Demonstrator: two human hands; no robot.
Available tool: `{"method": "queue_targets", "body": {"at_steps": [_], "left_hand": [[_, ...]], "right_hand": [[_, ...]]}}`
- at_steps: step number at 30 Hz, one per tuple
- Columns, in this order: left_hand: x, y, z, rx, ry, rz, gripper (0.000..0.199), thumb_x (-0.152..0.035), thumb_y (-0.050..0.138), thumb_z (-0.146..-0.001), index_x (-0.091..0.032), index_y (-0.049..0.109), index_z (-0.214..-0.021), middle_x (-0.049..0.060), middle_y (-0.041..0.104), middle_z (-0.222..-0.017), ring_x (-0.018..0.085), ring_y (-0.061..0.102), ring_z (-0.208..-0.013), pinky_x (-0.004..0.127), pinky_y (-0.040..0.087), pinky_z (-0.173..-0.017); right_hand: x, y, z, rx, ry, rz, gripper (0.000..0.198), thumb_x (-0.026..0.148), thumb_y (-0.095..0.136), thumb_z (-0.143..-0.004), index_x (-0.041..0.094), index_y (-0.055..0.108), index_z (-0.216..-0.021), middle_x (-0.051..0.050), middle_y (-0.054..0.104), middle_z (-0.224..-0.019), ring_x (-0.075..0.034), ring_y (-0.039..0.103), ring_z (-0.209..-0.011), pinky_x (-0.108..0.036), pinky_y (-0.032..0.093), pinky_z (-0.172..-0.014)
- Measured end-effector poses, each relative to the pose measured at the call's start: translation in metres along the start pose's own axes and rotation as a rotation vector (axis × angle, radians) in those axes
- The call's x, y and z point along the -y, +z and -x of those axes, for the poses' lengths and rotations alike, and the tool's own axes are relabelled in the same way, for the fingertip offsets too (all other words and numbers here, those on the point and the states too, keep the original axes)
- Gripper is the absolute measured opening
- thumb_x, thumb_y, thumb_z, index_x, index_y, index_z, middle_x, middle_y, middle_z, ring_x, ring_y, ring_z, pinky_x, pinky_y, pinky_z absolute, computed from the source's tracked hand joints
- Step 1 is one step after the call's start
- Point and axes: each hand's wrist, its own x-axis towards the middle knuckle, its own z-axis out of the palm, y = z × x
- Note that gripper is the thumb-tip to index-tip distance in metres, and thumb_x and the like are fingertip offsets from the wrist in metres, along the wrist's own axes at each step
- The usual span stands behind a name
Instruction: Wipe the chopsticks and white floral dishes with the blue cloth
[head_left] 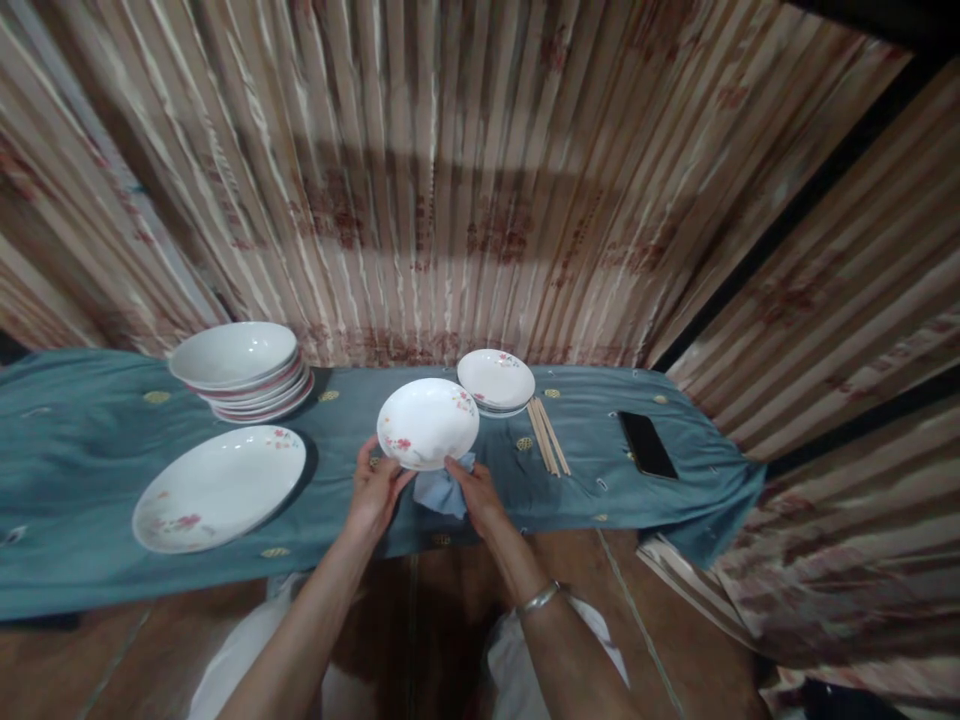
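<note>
A small white plate (pixel 427 425) with red flowers on its rim is held up over the table by both hands. My left hand (pixel 375 488) grips its lower left edge, thumb and fingers closed on the rim. At the lower right edge, my right hand (pixel 474 490) pinches the plate with a light blue cloth (pixel 441 492) bunched under it. The cloth hangs below the plate, partly hidden by the plate and my right hand. Just behind and to the right sits a stack of similar small plates (pixel 496 378).
A large oval plate (pixel 221 490) lies at the left, with stacked bowls and plates (pixel 240 365) behind it. Several chopsticks (pixel 549 437) and a black phone (pixel 647 445) lie to the right. A teal cloth (pixel 341 412) covers the table; a pleated curtain (pixel 435 200) hangs behind.
</note>
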Motion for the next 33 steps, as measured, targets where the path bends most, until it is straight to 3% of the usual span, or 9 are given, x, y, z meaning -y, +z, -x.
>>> {"method": "queue_targets", "body": {"at_steps": [6,9,17,27,33], "left_hand": [[0.004,0.032,-0.005,0.053,0.059,-0.022,0.052,-0.017,0.071,-0.06,-0.027,0.047,-0.106,-0.003,0.067,-0.081,0.015,0.065,-0.074,0.038,0.056,-0.075],[0.004,0.055,-0.01,0.104,0.054,-0.061,0.054,-0.017,0.069,-0.06,-0.026,0.047,-0.108,-0.003,0.066,-0.079,0.017,0.066,-0.079,0.041,0.055,-0.076],[0.006,0.105,-0.025,0.139,-0.004,-0.124,0.045,-0.009,0.059,-0.065,-0.024,0.047,-0.106,-0.003,0.065,-0.075,0.013,0.063,-0.068,0.033,0.057,-0.066],[0.009,0.135,-0.052,0.123,-0.034,-0.244,0.043,-0.01,0.061,-0.07,-0.023,0.045,-0.108,-0.005,0.06,-0.069,0.011,0.06,-0.063,0.028,0.056,-0.061],[0.016,0.146,-0.064,0.08,0.006,-0.347,0.048,-0.011,0.062,-0.069,-0.021,0.049,-0.114,-0.005,0.058,-0.063,0.01,0.055,-0.053,0.019,0.047,-0.05]], "right_hand": [[0.014,-0.009,-0.008,-0.096,-0.149,0.074,0.041,0.051,0.072,-0.062,0.014,0.073,-0.078,-0.006,0.074,-0.077,-0.02,0.067,-0.072,-0.03,0.052,-0.068],[0.023,-0.016,-0.016,-0.129,-0.202,-0.011,0.042,0.051,0.07,-0.064,0.014,0.072,-0.084,-0.007,0.074,-0.085,-0.021,0.068,-0.077,-0.031,0.053,-0.071],[0.04,-0.036,-0.032,-0.221,-0.263,-0.079,0.04,0.05,0.068,-0.066,0.018,0.071,-0.09,-0.007,0.074,-0.097,-0.021,0.067,-0.093,-0.031,0.052,-0.081],[0.044,-0.041,-0.057,-0.211,-0.264,-0.152,0.038,0.049,0.067,-0.068,0.017,0.069,-0.088,-0.006,0.074,-0.088,-0.021,0.067,-0.083,-0.032,0.053,-0.074],[0.041,-0.041,-0.064,-0.221,-0.31,-0.13,0.034,0.047,0.066,-0.07,0.017,0.068,-0.087,-0.005,0.074,-0.086,-0.02,0.067,-0.083,-0.031,0.054,-0.074]]}}
